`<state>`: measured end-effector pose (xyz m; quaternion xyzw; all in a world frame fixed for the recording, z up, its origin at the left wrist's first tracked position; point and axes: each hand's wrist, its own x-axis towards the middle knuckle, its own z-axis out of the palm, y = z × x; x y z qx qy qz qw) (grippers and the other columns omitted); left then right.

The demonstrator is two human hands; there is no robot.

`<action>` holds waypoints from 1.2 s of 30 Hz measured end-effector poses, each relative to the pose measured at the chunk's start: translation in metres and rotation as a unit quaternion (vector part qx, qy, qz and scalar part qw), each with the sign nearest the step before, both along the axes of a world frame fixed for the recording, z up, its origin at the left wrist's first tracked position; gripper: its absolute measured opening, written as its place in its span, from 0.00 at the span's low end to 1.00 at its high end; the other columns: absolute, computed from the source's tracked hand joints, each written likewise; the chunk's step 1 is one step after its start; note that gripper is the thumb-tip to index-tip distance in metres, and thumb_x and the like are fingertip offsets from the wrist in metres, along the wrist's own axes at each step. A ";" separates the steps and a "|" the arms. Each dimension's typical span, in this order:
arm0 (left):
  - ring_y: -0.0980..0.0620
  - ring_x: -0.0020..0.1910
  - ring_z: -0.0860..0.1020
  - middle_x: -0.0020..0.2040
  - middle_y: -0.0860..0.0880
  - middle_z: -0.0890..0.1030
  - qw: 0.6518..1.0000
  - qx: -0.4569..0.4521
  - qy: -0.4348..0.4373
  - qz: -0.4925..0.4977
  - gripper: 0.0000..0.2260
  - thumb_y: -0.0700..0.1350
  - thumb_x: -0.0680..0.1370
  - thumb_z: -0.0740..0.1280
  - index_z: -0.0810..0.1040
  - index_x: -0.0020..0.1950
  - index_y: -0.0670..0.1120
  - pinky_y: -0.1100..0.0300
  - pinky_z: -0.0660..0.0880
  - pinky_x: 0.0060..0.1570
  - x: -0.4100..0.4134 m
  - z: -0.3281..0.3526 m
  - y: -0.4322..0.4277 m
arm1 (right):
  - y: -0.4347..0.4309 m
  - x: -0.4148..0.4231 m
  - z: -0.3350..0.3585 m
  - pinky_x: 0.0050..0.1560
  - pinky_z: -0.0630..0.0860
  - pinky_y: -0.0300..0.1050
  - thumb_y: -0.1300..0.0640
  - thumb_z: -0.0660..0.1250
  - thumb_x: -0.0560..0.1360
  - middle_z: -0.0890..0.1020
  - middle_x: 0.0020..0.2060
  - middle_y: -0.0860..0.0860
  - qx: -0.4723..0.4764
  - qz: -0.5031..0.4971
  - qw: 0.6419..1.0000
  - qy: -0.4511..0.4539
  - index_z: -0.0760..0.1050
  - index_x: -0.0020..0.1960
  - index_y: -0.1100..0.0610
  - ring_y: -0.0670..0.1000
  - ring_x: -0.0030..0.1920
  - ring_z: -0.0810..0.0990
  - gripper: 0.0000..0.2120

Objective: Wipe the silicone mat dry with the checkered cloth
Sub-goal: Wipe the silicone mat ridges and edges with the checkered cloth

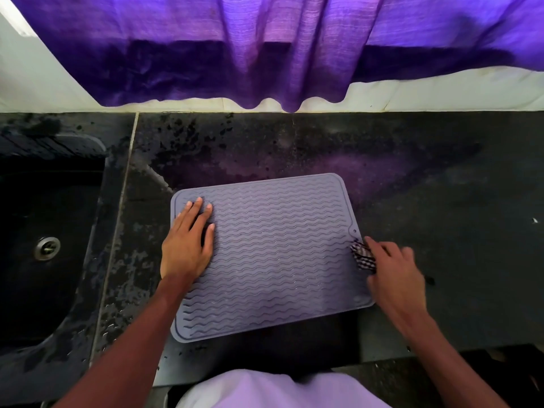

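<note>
From the head camera, the left hand point(188, 245) lies flat on the mat point(279, 254), palm down and fingers straight and slightly spread, pointing away from the person. Its forearm runs back toward the body at a slant. The right hand point(394, 275) is at the opposite side, knuckles up, with its fingers curled round the bunched cloth point(363, 256). Only a small checkered wad shows past the fingertips, and the hand is a little blurred. The cloth touches the mat's right edge, just ahead of the right thumb and just below a small hole in the rim. The mat is grey with wavy ridges. It stretches between the two hands, lies flat and is turned slightly askew. It rests on a dark, mottled counter point(441, 201), which extends beyond and to the right of the right hand. A dark sink point(44, 231) with a metal drain point(47, 248) is sunk in the counter to the left of the left hand. Well beyond both hands, a purple curtain point(265, 54) hangs over a pale wall point(441, 92) at the counter's back edge. A pale garment point(279, 390) shows between the forearms, nearest the camera.
</note>
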<state>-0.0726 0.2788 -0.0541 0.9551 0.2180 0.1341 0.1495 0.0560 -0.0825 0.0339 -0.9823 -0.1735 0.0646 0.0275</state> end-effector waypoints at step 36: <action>0.49 0.79 0.64 0.79 0.48 0.67 1.000 -0.008 0.009 0.000 0.23 0.53 0.85 0.55 0.71 0.77 0.47 0.48 0.67 0.75 -0.001 -0.001 0.001 | 0.058 -0.043 -0.026 0.40 0.70 0.48 0.65 0.70 0.61 0.80 0.50 0.52 0.049 0.159 0.982 -0.091 0.80 0.58 0.49 0.59 0.47 0.74 0.26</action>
